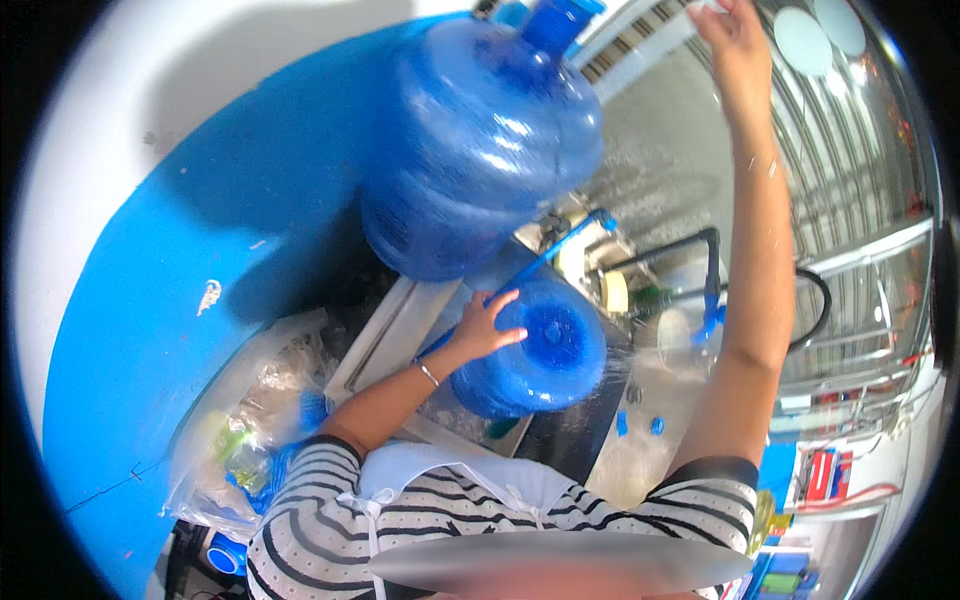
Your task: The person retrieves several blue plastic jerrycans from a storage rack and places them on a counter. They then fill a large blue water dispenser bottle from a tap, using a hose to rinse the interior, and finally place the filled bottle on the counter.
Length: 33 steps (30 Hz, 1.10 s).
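My left hand (487,330), with a bracelet at its wrist, rests with spread fingers on a blue plastic water jug (551,375). That jug lies with its round base turned up towards me, and water sprays around it. My right arm reaches far up; my right hand (727,22) is at the top edge, its fingers bent near something pale that is partly cut off. A larger-looking blue water jug (487,142) with a capped neck stands beyond my left hand. A blue pipe (551,255) runs between the two jugs.
A clear plastic bag (255,420) of blue items lies at left, beside the blue wall (180,300). Two small blue caps (657,426) lie on the wet metal surface (630,465) at right. Dark pipes (711,262) and a yellowish roller (615,291) stand behind the lying jug.
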Available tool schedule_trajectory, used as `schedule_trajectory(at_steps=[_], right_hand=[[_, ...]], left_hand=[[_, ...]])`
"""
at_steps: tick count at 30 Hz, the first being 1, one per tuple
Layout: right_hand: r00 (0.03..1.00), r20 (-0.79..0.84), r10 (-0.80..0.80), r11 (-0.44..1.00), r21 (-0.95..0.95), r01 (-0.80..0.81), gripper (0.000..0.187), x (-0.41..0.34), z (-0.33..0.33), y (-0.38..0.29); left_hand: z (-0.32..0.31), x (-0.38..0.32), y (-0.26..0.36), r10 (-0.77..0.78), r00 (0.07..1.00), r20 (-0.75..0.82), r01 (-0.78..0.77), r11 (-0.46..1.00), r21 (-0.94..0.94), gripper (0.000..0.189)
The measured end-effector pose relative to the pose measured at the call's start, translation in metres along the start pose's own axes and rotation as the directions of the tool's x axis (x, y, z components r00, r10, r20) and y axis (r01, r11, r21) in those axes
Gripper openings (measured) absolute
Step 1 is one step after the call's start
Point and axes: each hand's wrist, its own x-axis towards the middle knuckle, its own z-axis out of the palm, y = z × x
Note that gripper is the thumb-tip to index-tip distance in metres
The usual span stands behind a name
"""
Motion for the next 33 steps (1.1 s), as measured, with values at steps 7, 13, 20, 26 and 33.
schedule_trajectory(at_steps=[7,13,20,26,33], right_hand=[[0.504,0.809,0.304,0.882,-0.038,-0.471,0.016,-0.327,-0.037,0.0],[0.153,0.851,0.503,-0.109,0.238,-0.965,0.028,-0.43,-0.105,0.06],[0.598,0.225,0.769,0.396,0.567,-0.722,0.052,-0.366,-0.162,0.032],[0.608,0.008,0.794,0.295,0.869,-0.397,0.04,-0.356,-0.146,0.034],[0.614,0.043,0.788,0.215,0.916,-0.34,0.053,-0.367,-0.147,0.009]], left_hand=[[0.008,0.033,0.005,-0.004,1.0,0.007,0.003,0.998,0.055,0.073],[0.045,0.09,0.009,-0.091,0.996,0.024,0.089,0.992,0.092,0.076],[0.115,0.103,0.047,-0.026,0.999,0.03,0.022,0.988,0.15,0.074],[0.169,0.072,0.102,-0.08,0.997,-0.015,0.08,0.951,0.3,0.077],[0.204,0.046,0.119,0.001,1.0,0.023,-0.01,0.925,0.38,0.077]])
